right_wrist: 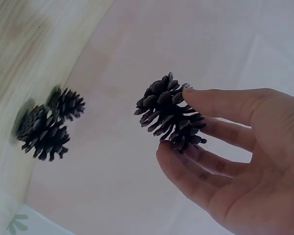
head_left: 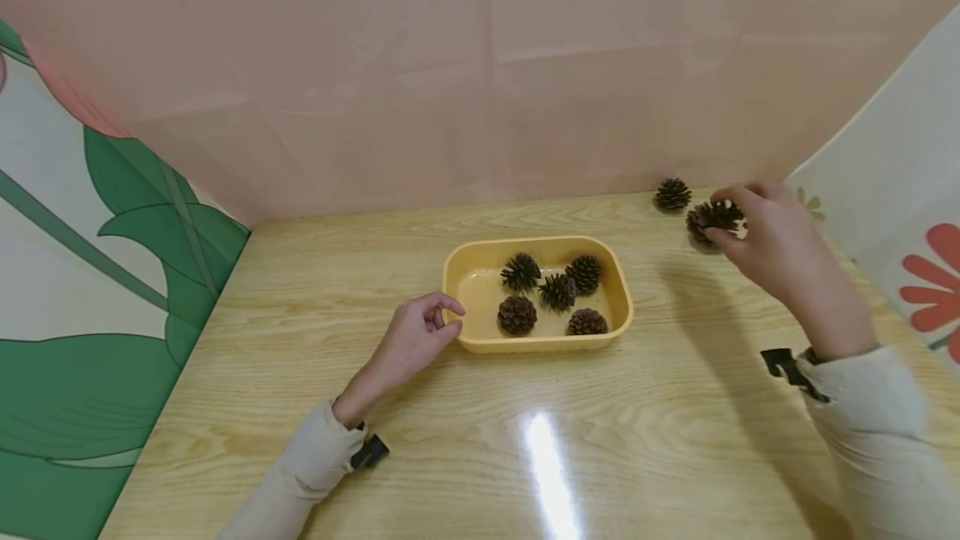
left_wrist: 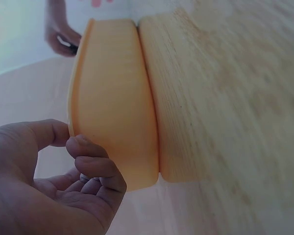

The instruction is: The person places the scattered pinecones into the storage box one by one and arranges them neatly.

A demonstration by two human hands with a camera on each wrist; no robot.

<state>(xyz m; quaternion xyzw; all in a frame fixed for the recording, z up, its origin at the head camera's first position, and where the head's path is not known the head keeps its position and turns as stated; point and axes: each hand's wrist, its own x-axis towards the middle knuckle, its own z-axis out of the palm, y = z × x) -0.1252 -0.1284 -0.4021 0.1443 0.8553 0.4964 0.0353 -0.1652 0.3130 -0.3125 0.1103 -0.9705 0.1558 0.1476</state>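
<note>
Five pine cones [head_left: 517,315] sit in the yellow plastic tray [head_left: 536,345], just right of the left hand [head_left: 411,338], which pinches its edge. The right hand [head_left: 780,250] grasps another cone [right_wrist: 164,110] by thumb and fingers, with two loose cones [head_left: 672,195] near its left. Light, even pressure and a straight lift should avoid catching these neighbours.
</note>
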